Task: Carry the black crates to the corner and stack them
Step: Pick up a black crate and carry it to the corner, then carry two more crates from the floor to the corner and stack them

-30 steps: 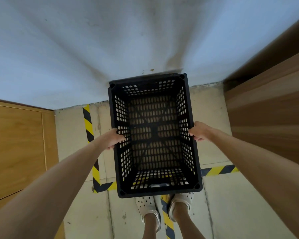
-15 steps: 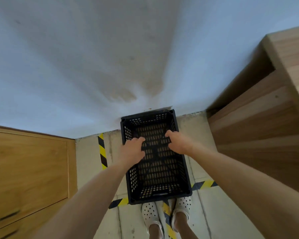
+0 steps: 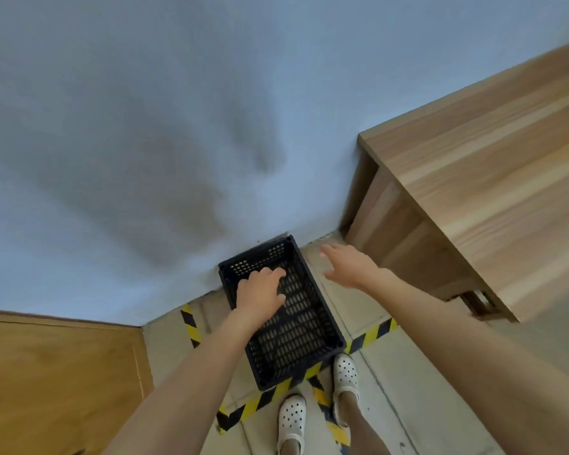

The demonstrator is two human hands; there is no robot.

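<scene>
Although the pale blue-grey painted wall (image 3: 145,126) filled the whole upper half of the frame and the light wooden table (image 3: 490,192) took the right side, the risk sat low at centre, where the black perforated plastic crate (image 3: 296,326) rested on the pale concrete floor (image 3: 408,372). Its far end stood against the wall, its near end lay over the yellow-and-black hazard tape (image 3: 257,402), and it sat slightly askew to the wall. An orange-brown wooden cabinet (image 3: 56,382) closed the lower left.

A later crate set on a skewed base would likely sit crooked and make the stack lean. The near corner lay just beside the white perforated clogs (image 3: 345,372), so a careless step back could catch it and knock it further out of line.

Over the crate's left rim hung the left hand (image 3: 260,293), its fingers loosely spread and gripping nothing; whether it touched the rim could not be told. The right hand (image 3: 349,267), at centre right, was clear of the crate, fingers straight and apart.
</scene>
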